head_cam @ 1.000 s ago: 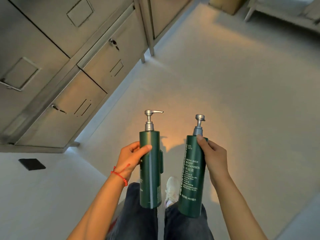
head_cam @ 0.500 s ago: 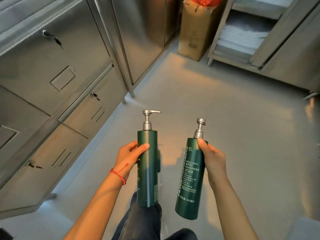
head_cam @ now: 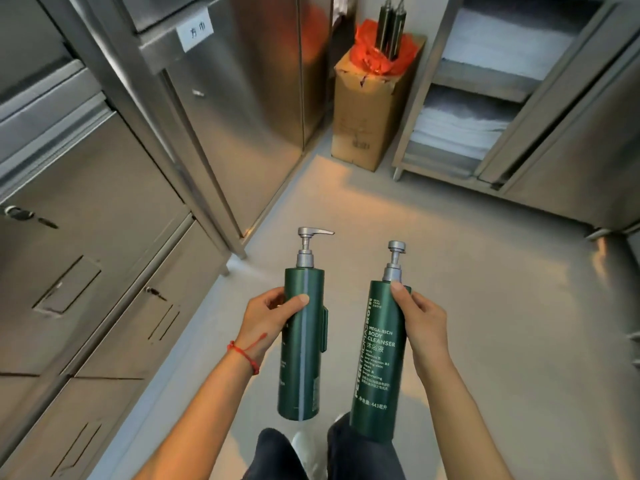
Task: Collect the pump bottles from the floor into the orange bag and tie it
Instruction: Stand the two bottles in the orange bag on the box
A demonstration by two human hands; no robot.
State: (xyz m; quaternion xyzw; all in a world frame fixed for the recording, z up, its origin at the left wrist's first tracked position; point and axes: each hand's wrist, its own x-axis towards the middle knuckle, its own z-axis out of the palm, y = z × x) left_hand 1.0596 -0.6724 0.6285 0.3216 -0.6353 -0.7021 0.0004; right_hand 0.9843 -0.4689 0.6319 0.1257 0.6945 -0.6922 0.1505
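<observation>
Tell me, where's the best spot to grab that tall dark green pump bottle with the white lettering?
Probably round its straight cylindrical upper body, from the side, as the right hand does on the dark green lettered pump bottle. The thin silver pump neck looks a weaker hold.

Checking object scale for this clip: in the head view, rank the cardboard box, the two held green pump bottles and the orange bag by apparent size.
1. Cardboard box, though farthest away.
2-3. Left-hand bottle and right-hand bottle: alike, and nearness to the camera inflates both.
4. Orange bag, only its top showing above the box.
</observation>
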